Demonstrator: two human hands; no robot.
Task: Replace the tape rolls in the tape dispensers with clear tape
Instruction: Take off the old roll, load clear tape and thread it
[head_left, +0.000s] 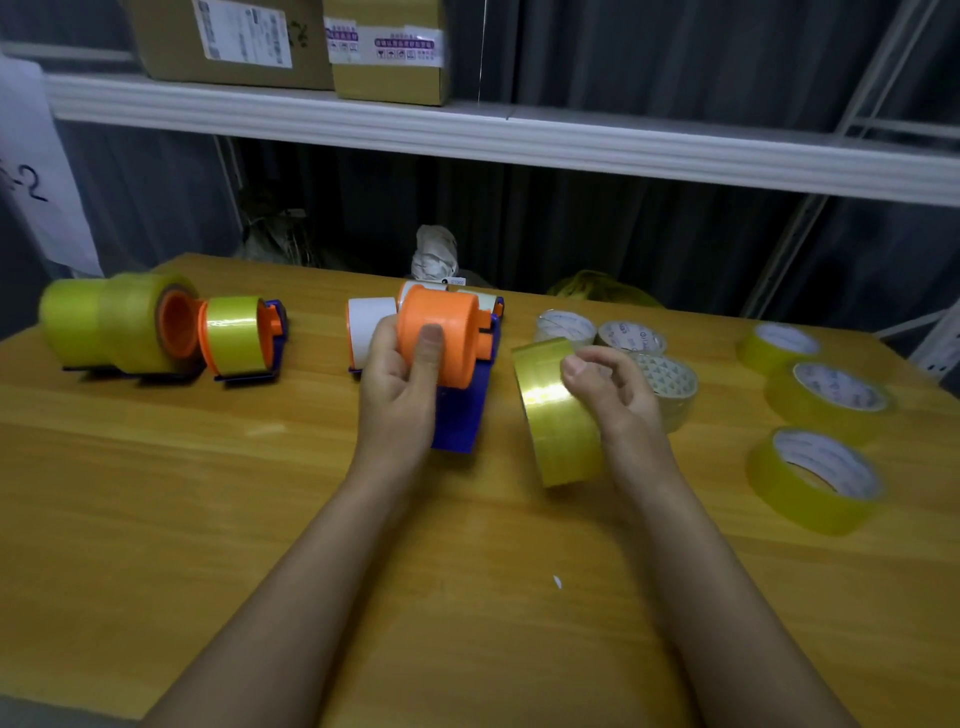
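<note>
The left hand grips the dispenser's bare orange hub; the right hand apparently pinches a clear tape roll above the counter. Tilted, it may jam on the hub.

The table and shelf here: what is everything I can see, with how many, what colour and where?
Held dispenser: one, orange hub bare, blue body, centre.
Dispensers behind it: apparently one or two, partly hidden.
White roll: one, left of the held dispenser.
Loaded dispensers: about three, yellowish tape, far left; two are blurred.
Held tape roll: one, yellowish clear.
Clear rolls: three, behind the right hand.
Yellowish rolls: three, right edge.
Table: one, wooden.
Cardboard boxes: two, brown, on the white shelf.
Left hand: grips the hub.
Right hand: holds the roll.
</note>
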